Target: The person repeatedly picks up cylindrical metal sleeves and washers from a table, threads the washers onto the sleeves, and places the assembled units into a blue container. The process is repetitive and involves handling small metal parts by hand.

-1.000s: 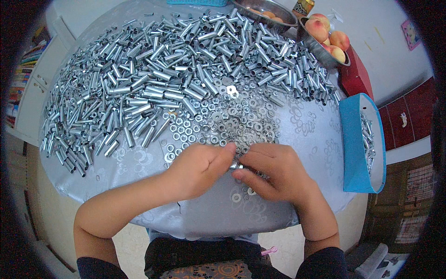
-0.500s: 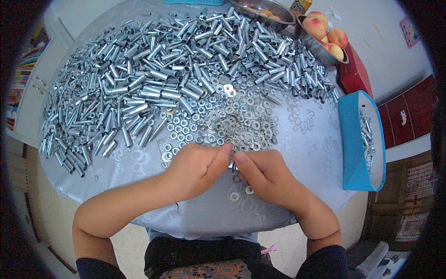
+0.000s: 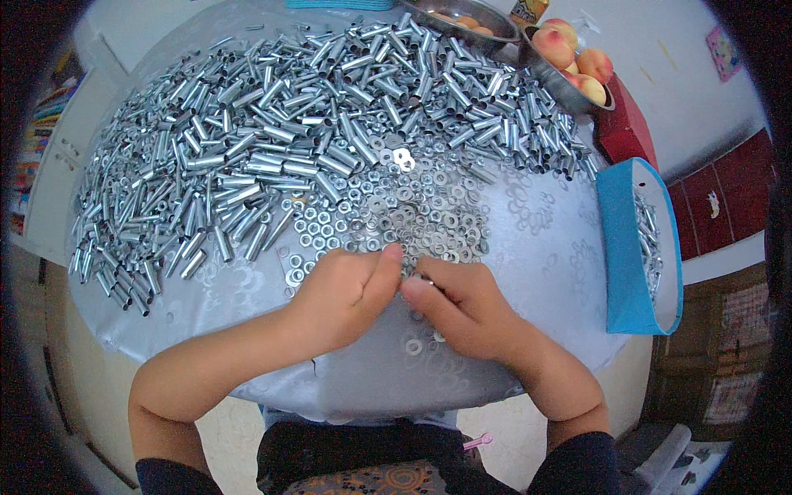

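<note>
Close together over the near middle of the table, both my hands are closed in a pinch. My left hand (image 3: 351,295) has its thumb laid along its bent fingers, and what it grips is hidden. In my right hand (image 3: 462,309), a bit of shiny metal (image 3: 427,282) shows by the thumb, too small to name. Just beyond the fingers spread flat washers (image 3: 445,239), with hex nuts (image 3: 320,227) to their left. A few loose washers (image 3: 413,347) lie below my right hand.
A large heap of metal sleeves (image 3: 272,161) covers the far and left table. At right stands a blue fabric bin (image 3: 620,247) holding metal parts. Metal bowls at the back right hold peaches (image 3: 594,66) and eggs (image 3: 462,23), near a red box (image 3: 624,128).
My right thumb has bent and shifted slightly down and left, so a bit of metal shows beside it. My left hand stays almost in place. The view has shifted slightly.
</note>
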The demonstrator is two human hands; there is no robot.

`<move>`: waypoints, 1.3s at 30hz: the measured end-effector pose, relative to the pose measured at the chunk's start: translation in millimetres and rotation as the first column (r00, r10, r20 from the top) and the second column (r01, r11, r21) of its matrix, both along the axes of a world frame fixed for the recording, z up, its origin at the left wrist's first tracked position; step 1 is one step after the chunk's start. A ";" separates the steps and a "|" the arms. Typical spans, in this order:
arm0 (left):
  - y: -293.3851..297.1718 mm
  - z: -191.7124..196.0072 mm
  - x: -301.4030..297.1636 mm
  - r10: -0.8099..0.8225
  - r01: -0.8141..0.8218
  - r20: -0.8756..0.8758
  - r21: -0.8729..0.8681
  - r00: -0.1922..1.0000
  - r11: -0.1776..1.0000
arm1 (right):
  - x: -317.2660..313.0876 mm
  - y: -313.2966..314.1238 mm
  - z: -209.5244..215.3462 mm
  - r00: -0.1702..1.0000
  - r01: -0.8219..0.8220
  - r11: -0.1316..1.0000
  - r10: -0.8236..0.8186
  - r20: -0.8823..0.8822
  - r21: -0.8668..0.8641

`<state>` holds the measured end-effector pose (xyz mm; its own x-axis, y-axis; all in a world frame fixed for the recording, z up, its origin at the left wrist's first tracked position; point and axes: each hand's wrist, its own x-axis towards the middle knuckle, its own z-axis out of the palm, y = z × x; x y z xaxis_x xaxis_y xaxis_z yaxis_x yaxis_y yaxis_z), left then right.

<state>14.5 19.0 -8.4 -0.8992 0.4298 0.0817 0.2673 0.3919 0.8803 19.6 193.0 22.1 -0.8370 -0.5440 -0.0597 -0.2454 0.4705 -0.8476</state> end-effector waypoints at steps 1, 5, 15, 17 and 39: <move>0.1 -1.6 -0.6 -0.010 0.009 -0.029 -0.023 1.000 1.000 | 1.7 -1.6 -1.4 0.988 0.065 0.997 -0.057 0.140 -0.051; -0.3 -11.5 -2.0 -0.086 0.059 -0.259 -0.111 0.962 0.992 | 0.8 -2.2 -7.9 0.894 0.210 0.967 -0.128 0.430 -0.147; 1.7 -6.4 0.0 -0.044 -0.007 0.204 0.241 0.978 0.971 | -30.9 53.8 9.1 0.922 0.385 0.575 -0.271 0.276 -0.722; -1.3 -1.6 -0.2 -0.079 0.044 0.226 0.160 0.971 0.986 | -39.1 69.5 31.8 0.877 0.357 0.223 -0.415 0.243 -0.907; -48.9 20.6 -48.6 0.280 -0.441 -0.685 -0.067 0.673 0.895 | -72.9 61.6 -35.1 0.629 0.406 0.900 -0.149 -0.763 0.159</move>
